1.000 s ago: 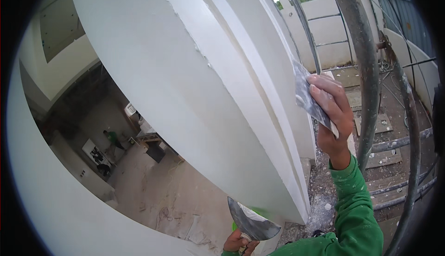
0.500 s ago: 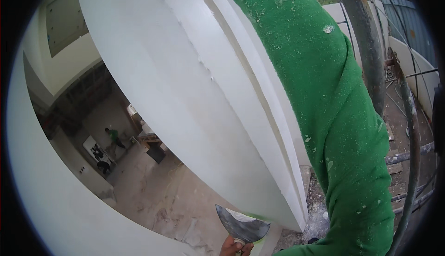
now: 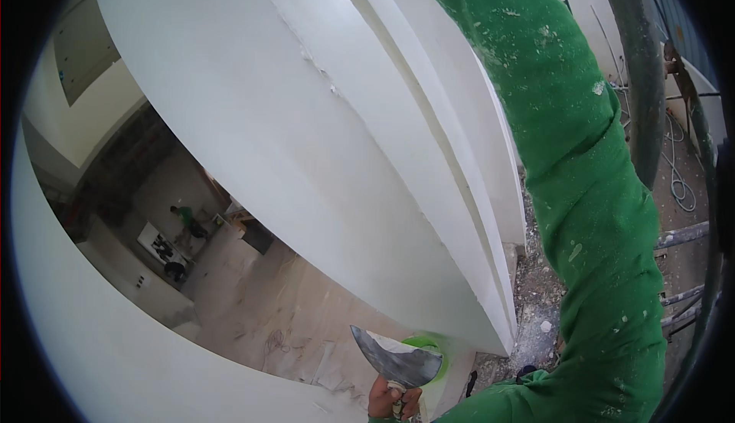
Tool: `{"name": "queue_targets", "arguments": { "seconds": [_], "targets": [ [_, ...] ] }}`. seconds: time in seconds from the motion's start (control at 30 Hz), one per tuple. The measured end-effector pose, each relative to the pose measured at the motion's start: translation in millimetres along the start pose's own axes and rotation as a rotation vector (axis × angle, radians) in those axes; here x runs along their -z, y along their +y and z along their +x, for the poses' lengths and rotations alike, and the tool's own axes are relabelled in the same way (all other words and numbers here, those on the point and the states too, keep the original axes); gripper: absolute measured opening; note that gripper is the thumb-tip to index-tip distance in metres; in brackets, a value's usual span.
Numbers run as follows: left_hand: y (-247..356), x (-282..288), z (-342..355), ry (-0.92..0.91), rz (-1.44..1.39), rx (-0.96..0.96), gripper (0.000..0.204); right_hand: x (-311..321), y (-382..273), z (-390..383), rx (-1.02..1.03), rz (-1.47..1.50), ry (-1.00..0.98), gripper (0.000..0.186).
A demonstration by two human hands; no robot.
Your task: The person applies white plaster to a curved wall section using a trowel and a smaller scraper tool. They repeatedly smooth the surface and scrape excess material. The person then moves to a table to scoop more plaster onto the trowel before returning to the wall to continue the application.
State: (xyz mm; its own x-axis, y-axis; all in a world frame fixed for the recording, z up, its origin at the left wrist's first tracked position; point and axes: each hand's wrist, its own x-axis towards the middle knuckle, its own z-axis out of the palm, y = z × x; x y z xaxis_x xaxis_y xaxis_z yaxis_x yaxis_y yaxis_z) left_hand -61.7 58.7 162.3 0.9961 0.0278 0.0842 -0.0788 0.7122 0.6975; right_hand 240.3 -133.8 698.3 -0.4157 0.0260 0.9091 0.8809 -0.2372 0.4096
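Observation:
My left hand (image 3: 392, 400), low in the middle, is closed round the handle of a wide putty knife (image 3: 400, 362). Its dark, curved-looking blade points up and carries white putty along part of it. My right arm, in a green sleeve (image 3: 589, 163) spattered with white, bends at the lower right and reaches up past the top edge, so the right hand is out of sight. Beside that arm runs a white wall face (image 3: 306, 170) with a rough putty ridge (image 3: 333, 90) along it and a groove near its corner. Behind the knife shows part of a bright green bucket (image 3: 432, 350).
Rusty scaffold pipes (image 3: 635, 71) stand close on the right, above ground with a coiled rope (image 3: 677, 186). Far below left, a person in green (image 3: 186, 220) is in a room with a dusty floor (image 3: 291, 300). A dark box-like container (image 3: 256, 237) stands there.
The view has shifted, and my right sleeve now appears farther right. The putty knife sits slightly higher and farther left in the picture, and more of the green bucket shows.

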Motion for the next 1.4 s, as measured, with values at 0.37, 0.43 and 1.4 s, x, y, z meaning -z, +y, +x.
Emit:
{"name": "queue_targets", "arguments": {
  "seconds": [0.37, 0.43, 1.4],
  "targets": [
    [12, 0, 10, -0.038, 0.109, 0.024, 0.057, 32, -121, -238, -0.225, -0.044, -0.169, 0.048],
    [13, -7, 8, -0.041, 0.104, 0.037, 0.056, 36, -147, -263, -0.324, -0.036, -0.183, 0.047],
    [19, -25, 11, -0.134, 0.119, 0.177, 0.056, 137, -323, -511, -0.997, 0.243, -0.756, 0.053]
  ]
}}
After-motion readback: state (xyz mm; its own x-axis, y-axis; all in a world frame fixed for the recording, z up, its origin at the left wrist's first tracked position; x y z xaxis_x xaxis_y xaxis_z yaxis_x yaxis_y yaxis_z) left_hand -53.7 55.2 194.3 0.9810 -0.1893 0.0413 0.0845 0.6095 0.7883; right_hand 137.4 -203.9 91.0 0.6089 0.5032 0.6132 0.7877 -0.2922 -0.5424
